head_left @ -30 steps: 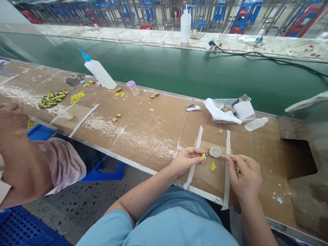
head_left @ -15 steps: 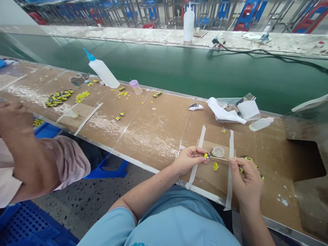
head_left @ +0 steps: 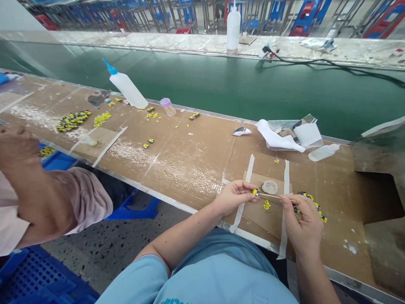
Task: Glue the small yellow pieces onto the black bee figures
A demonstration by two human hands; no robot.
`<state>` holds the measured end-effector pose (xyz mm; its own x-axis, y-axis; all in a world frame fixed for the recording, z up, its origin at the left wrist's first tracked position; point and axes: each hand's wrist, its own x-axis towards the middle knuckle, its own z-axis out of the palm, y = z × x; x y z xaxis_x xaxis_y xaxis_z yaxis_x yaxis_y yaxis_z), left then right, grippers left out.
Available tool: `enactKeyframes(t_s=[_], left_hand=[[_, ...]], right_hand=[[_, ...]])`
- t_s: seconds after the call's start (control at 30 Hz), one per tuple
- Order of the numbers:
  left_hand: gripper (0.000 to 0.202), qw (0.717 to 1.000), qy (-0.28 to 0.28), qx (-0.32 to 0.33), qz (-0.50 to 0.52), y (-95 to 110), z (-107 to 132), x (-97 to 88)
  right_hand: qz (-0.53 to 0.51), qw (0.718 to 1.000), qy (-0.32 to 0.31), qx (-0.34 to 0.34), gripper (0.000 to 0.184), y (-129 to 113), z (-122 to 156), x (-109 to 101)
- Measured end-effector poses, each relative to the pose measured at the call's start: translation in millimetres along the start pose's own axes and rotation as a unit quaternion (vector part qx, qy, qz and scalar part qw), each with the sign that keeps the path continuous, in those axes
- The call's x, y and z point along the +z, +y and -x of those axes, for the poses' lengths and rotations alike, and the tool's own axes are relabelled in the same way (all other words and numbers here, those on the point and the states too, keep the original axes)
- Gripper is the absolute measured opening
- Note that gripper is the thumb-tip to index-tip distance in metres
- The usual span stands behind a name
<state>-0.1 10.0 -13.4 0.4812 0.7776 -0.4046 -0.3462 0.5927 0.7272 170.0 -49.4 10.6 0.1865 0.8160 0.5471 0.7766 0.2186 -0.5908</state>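
Note:
My left hand (head_left: pixel 237 196) pinches a small yellow-and-black piece (head_left: pixel 255 192) between thumb and fingertips. Closed around a thin wooden stick (head_left: pixel 270 195), my right hand (head_left: pixel 302 215) points its far end leftward, and the tip meets or nearly meets the piece. Just beyond the stick sits a small clear round dish (head_left: pixel 269 186) on a taped cardboard pad (head_left: pixel 259 221). A few loose yellow bits (head_left: pixel 266 204) lie on the pad below the stick. More yellow-and-black pieces (head_left: pixel 320 207) rest beside my right hand, partly hidden by it.
A co-worker's arm (head_left: pixel 34 185) is at the left. Along the bench stand a white bottle with blue nozzle (head_left: pixel 128 90) and a purple-lidded jar (head_left: pixel 167 107). A plastic tray with white sheets (head_left: pixel 289 137) and a small bottle (head_left: pixel 323 153) lie beyond my hands. A green belt (head_left: pixel 202 84) runs behind.
My right hand has shifted very slightly left along with the stick. The left hand keeps its pinch on the piece, and the view has moved a touch.

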Motion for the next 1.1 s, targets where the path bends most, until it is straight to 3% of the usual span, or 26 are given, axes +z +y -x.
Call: enactKeyframes(t_s=[0.53, 0.8, 1.1], left_hand=[[0.046, 1.000, -0.005, -0.005, 0.009, 1.2, 0.7, 0.5], [0.047, 1.000, 0.000, 0.000, -0.002, 2.6, 1.4, 2.1], [0.045, 1.000, 0.004, 0.003, -0.010, 4.0, 2.1, 1.2]], right_hand=[[0.005, 1.000, -0.007, 0.024, 0.018, -1.8, 0.8, -2.2], [0.041, 0.996, 0.043, 0.060, 0.023, 8.7, -7.5, -5.9], [0.015, 0.998, -0.038, 0.048, 0.028, 18.3, -2.7, -3.5]])
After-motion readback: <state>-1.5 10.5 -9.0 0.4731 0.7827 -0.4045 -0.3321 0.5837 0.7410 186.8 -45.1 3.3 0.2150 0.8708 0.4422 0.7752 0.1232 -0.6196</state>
